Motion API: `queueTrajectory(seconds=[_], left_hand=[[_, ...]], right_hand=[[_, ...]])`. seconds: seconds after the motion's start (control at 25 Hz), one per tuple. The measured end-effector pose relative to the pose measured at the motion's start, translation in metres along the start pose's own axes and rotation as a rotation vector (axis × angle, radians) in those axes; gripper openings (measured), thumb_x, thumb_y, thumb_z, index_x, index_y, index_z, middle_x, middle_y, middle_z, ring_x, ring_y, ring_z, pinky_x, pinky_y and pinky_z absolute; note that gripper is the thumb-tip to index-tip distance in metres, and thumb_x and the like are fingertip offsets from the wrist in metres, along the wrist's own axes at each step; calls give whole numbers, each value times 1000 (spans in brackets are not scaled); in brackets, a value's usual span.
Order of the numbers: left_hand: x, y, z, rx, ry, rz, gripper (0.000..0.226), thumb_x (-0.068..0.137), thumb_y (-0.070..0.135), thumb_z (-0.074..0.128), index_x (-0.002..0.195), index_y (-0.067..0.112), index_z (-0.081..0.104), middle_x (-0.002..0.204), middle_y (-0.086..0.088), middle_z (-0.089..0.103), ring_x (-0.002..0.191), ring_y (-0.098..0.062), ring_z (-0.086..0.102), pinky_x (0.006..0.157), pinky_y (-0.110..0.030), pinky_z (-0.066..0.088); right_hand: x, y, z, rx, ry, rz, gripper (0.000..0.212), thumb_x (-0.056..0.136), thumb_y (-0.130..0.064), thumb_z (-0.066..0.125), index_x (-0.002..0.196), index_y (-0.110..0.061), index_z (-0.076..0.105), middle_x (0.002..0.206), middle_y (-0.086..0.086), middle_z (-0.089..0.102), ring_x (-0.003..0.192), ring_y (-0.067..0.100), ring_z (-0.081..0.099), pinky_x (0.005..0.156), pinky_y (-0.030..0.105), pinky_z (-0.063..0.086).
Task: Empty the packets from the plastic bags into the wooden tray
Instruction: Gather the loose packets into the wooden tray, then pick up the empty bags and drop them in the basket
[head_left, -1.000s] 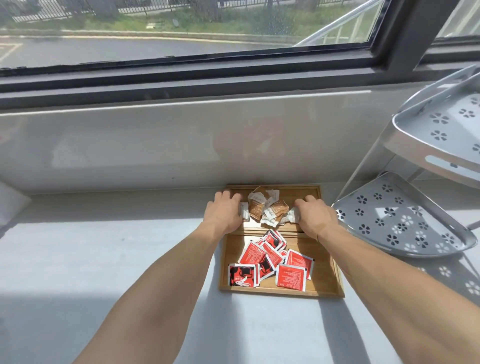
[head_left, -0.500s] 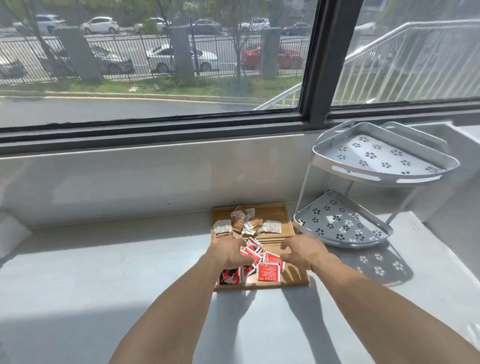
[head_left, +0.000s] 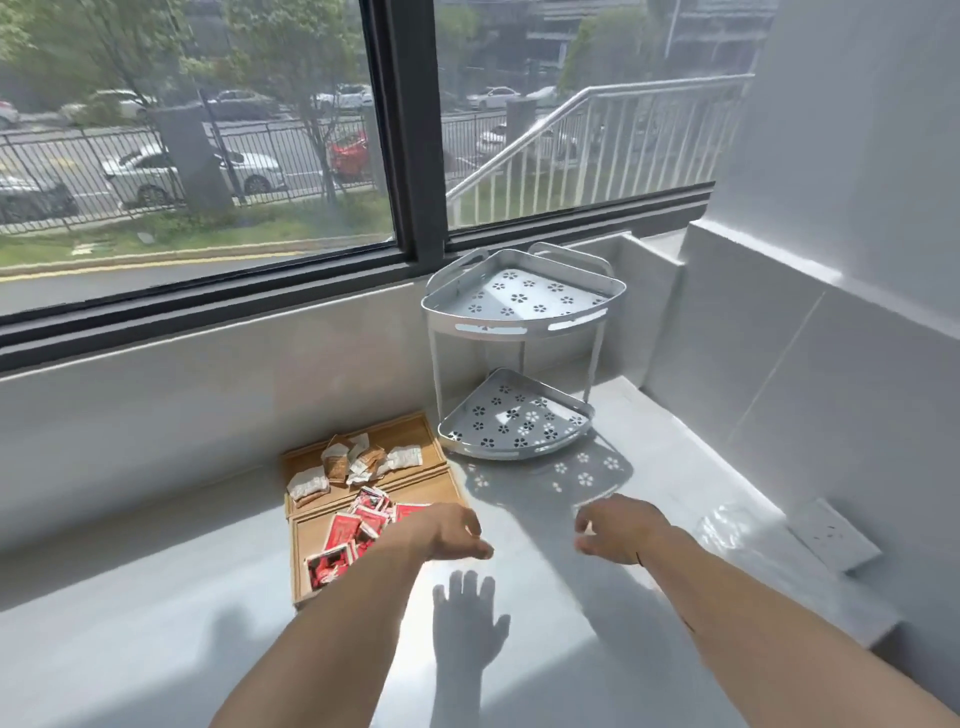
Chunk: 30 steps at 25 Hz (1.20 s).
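A wooden tray (head_left: 304, 551) with two compartments lies on the grey counter by the window wall. Several brown and white packets (head_left: 353, 462) fill its far compartment, several red packets (head_left: 348, 532) its near one. My left hand (head_left: 447, 532) hovers over the tray's right front corner, fingers apart, holding nothing. My right hand (head_left: 618, 527) hangs above the bare counter to the right of the tray, fingers loosely curled, nothing in it. A crumpled clear plastic bag (head_left: 727, 530) lies on the counter further right.
A white two-tier corner rack (head_left: 519, 358) with flower cut-outs stands just right of the tray's far end. A white wall socket (head_left: 834, 532) sits beside the plastic bag. The window wall runs behind, and a tiled wall rises on the right.
Both hands have left the packets and pulled back off the tray to the right. The view has swung right and up, bringing the rack and right wall into sight.
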<state>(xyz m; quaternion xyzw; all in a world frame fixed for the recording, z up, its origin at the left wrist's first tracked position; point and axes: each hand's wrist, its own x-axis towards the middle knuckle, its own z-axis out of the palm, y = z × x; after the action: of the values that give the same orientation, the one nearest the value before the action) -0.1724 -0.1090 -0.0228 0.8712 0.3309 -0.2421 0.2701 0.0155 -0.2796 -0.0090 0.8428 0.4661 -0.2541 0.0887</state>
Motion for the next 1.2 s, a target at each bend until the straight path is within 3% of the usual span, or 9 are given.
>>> queueTrajectory(seconds=[0.32,0.6,0.76,1.04,1.2], left_hand=[[37,161,32,147,-100,150,51,73,51,65,120,30,63,130,2,62,118,-20,57,103,-35,46],[69,261,64,199,-130,252,46,78,41,69,121,26,64,127,0,64,116,-17,59,99,-29,47],[85,286,78,256,-148,262,47,77,43,70,122,30,63,126,3,63,116,-16,58,99,-28,46],[108,294,101,376,-111,308,54,76,41,70,128,36,56,130,3,54,121,-18,51,99,-36,46],[121,292,113,433,-81,360,56,79,39,68,133,37,51,134,3,47,128,-20,40,94,-36,44]], right_hand=[[-82,161,32,133,35,222,38,87,-48,52,122,-35,60,131,-2,59,122,19,54,96,36,46],[-134,261,64,241,65,378,37,89,-40,51,124,-31,60,132,-4,59,120,19,55,93,33,46],[-144,290,85,299,71,468,36,83,-39,51,116,-33,63,126,-4,63,114,20,59,90,31,47],[-113,290,96,322,243,475,43,92,-43,51,132,-27,55,134,1,56,122,24,53,96,36,44],[-82,286,104,299,204,473,50,93,-47,48,136,-23,48,138,4,50,124,27,47,98,41,42]])
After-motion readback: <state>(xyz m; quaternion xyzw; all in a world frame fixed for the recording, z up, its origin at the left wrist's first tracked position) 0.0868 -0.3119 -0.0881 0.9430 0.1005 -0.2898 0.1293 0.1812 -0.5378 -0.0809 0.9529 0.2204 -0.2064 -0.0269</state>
